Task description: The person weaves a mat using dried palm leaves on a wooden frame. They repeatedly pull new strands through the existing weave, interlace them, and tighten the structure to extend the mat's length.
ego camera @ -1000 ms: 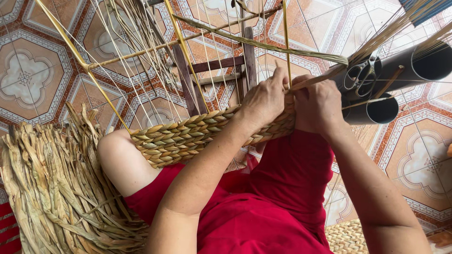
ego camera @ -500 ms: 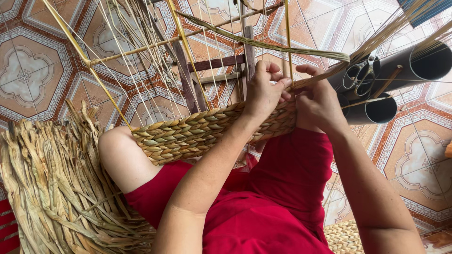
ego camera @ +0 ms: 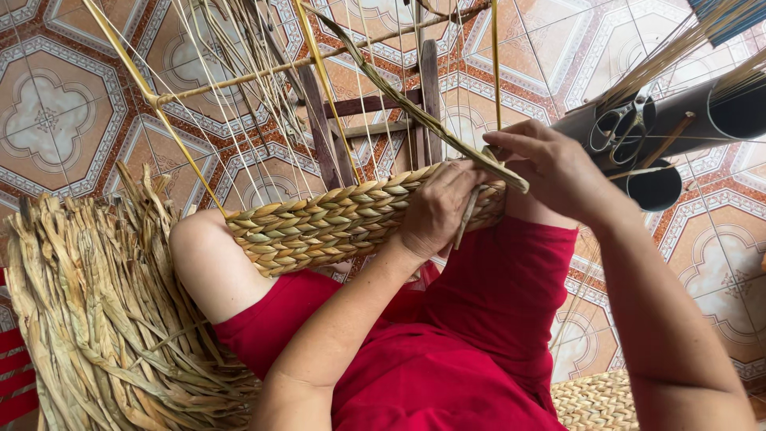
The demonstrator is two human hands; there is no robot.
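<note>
A partly woven basket (ego camera: 319, 223) of dried plant strands rests across my knees, its thin upright stakes (ego camera: 239, 88) fanning away from me. My left hand (ego camera: 435, 209) presses on the woven rim, fingers curled over a loose strand end. My right hand (ego camera: 546, 164) pinches a long flat green-brown strand (ego camera: 415, 116) that runs diagonally up and away over the stakes. My legs are in red cloth (ego camera: 479, 319).
A big heap of dried strands (ego camera: 88, 319) lies on the left on the patterned tile floor (ego camera: 48, 112). A small wooden stool (ego camera: 375, 112) stands behind the stakes. Dark tubes (ego camera: 678, 120) holding scissors and sticks lie at right. Woven matting (ego camera: 594, 403) shows at the bottom.
My right hand has lifted off the rim and pulled the long strand up and right. My left hand has slid down onto the woven rim.
</note>
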